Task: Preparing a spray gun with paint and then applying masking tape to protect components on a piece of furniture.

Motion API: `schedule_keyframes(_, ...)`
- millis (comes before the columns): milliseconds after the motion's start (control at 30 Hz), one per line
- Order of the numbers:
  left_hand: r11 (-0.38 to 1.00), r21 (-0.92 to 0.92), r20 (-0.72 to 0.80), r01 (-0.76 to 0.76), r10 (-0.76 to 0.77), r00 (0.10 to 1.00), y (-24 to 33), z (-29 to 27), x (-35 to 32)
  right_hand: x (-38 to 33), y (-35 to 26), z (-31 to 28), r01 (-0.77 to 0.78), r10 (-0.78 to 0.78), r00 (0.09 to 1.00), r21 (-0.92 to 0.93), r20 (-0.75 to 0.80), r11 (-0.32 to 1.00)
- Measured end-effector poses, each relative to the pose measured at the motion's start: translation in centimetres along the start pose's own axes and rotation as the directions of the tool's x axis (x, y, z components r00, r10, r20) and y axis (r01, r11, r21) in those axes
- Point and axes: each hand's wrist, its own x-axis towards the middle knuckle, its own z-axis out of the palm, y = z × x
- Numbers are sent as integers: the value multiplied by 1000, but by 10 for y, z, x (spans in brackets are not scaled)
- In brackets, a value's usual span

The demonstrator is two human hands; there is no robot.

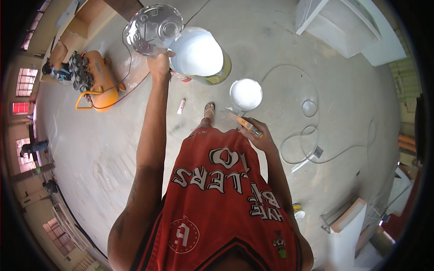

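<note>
My left hand [159, 66] is closed on the edge of a round, clear-looking metal lid [156, 28], which stands tilted up beside the rim of a large paint can [220, 72]. Thick white paint [199, 52] shows inside that can. Lower down, my right hand [260, 134] grips a putty knife [247, 125] by its orange handle. Its blade end, smeared white, points up and left, close to a smaller white pail [246, 108]. White paint [246, 93] fills this pail near the brim. Between the two, a small white and red tube [181, 106] lies on the floor.
An orange air compressor [101, 81] stands at left, its hose curving toward the large can. A grey cord [300, 161] loops across the floor at right. White cabinets [343, 29] stand far right, boards [348, 217] near right. People work along the left wall.
</note>
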Motion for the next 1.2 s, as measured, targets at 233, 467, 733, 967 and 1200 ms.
schedule_keyframes(233,995,27,-289,96,-84,954,-109,-64,8,10,37,-3,5,-6,1000,-44,-8,999)
schedule_keyframes(467,967,129,-494,220,-130,859,-270,-121,0,44,111,16,-89,90,996,-152,-5,984)
schedule_keyframes(733,932,158,-585,325,-177,791,-518,-197,41,80,273,80,-133,106,990,-350,-95,927)
schedule_keyframes(967,937,229,-553,263,-97,827,-691,-246,126,135,382,119,-137,64,984,-485,-164,864)
schedule_keyframes(1200,972,143,-558,188,-77,826,-765,-283,218,183,437,163,-363,172,888,-421,-426,831)
